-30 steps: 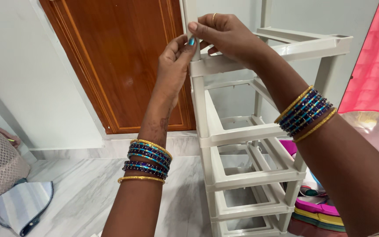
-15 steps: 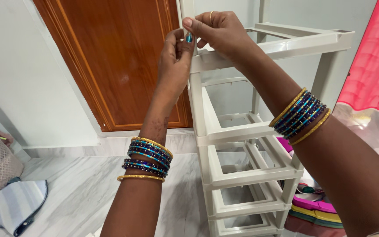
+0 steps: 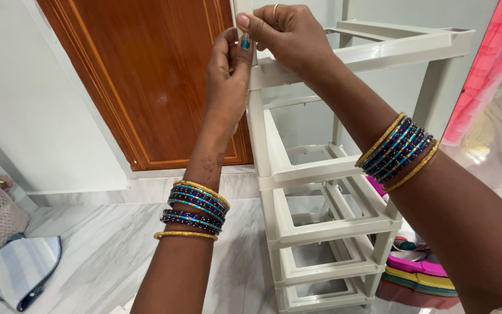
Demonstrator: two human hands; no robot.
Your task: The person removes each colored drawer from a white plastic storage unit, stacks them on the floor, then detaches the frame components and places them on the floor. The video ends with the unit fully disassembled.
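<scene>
Two hands: both meet at the top of the near-left corner post [image 3: 245, 11] of a pale grey plastic rack [image 3: 321, 174].
Rack look: open rectangular frames stacked in tiers on slim posts, standing on the marble floor [image 3: 106, 250] just right of the wooden door [image 3: 152, 81].
Left hand [image 3: 228, 75]: raised upright, fingers curled shut around the post, thumb with a teal nail against it.
Right hand [image 3: 286, 35]: reaches in from the right, fingertips pinched on the same post, a ring on one finger.
Wrists: blue and gold bangles [image 3: 196, 209] on both.
Far left: striped cloth [image 3: 21, 270] on the floor.
Right: pink curtain [image 3: 483, 75]; coloured plastic pieces [image 3: 419, 273] behind the rack's foot.
</scene>
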